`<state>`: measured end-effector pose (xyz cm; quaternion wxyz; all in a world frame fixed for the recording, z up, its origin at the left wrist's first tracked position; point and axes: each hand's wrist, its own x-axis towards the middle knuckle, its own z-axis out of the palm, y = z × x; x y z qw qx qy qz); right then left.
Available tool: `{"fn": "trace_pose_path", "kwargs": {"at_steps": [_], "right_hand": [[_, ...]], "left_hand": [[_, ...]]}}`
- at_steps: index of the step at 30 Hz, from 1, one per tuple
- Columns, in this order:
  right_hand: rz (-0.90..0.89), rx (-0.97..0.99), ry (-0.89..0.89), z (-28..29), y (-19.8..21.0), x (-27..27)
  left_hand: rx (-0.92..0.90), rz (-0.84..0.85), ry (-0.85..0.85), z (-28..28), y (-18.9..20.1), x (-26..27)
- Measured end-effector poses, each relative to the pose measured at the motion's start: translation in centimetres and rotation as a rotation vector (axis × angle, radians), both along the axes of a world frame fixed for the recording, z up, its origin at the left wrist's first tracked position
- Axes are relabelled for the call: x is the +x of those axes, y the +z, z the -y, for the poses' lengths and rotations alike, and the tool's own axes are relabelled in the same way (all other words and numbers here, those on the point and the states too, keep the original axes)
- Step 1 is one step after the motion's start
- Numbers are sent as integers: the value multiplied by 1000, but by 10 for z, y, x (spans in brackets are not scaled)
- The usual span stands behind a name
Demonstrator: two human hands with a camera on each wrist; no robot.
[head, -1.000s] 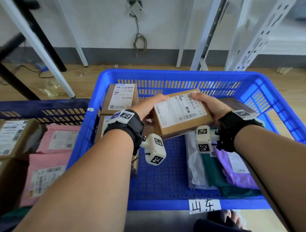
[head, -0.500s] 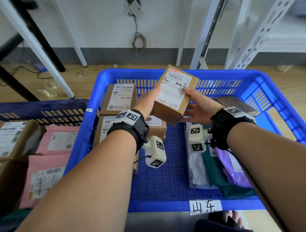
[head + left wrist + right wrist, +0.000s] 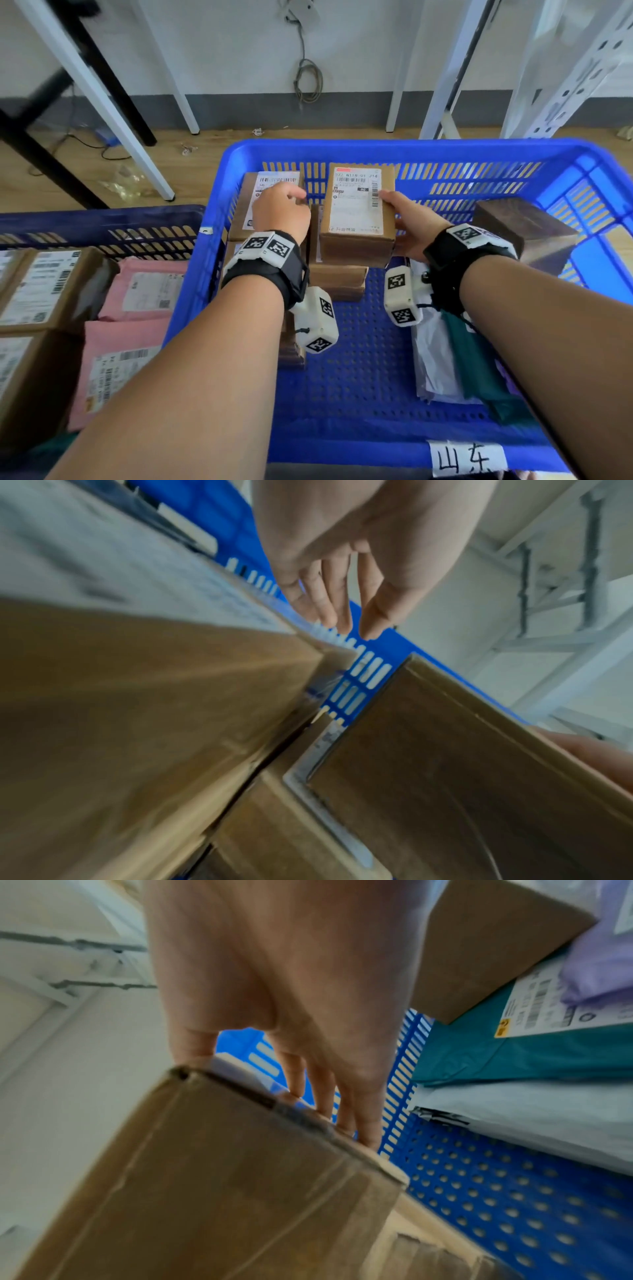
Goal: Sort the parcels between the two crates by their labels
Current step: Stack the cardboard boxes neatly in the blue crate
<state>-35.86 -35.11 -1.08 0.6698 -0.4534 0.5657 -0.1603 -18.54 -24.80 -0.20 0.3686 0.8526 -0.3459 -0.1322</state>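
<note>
A cardboard box (image 3: 358, 212) with a white label lies on a stack of boxes (image 3: 337, 281) in the back middle of the bright blue crate (image 3: 376, 150). My right hand (image 3: 400, 219) grips its right side, thumb on the label's edge; the right wrist view shows the fingers (image 3: 363, 1118) down the box's (image 3: 222, 1191) far edge. My left hand (image 3: 281, 209) hovers just left of it, over another labelled box (image 3: 253, 205). It holds nothing, and its fingers (image 3: 342, 599) hang relaxed in the left wrist view.
A dark blue crate (image 3: 102, 219) on the left holds pink mailers (image 3: 137, 298) and cardboard boxes (image 3: 41, 287). The bright crate's right side holds a dark brown box (image 3: 520, 229) and white (image 3: 435, 359) and teal (image 3: 479, 359) bags. A handwritten tag (image 3: 466, 459) marks its front rim.
Both hands held the box up; it has since gone forward and down onto the stack. My left hand has let go and moved left.
</note>
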Motion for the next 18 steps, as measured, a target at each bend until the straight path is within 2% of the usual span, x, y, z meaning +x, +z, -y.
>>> {"fn": "trace_pose_path", "kwargs": {"at_steps": [3, 7, 9, 12, 16, 18], "right_hand": [[-30, -19, 43, 4, -18, 14], [-68, -103, 57, 17, -44, 28], [-95, -129, 53, 16, -42, 32], [-96, -29, 25, -1, -25, 35], [-86, 67, 113, -8, -22, 32], [-97, 65, 55, -2, -25, 27]], "left_hand": [[16, -79, 24, -3, -8, 7], [34, -70, -21, -4, -8, 11], [36, -72, -28, -4, -8, 13], [27, -81, -28, -5, -9, 14], [26, -82, -39, -5, -8, 12], [33, -84, -46, -6, -7, 11]]}}
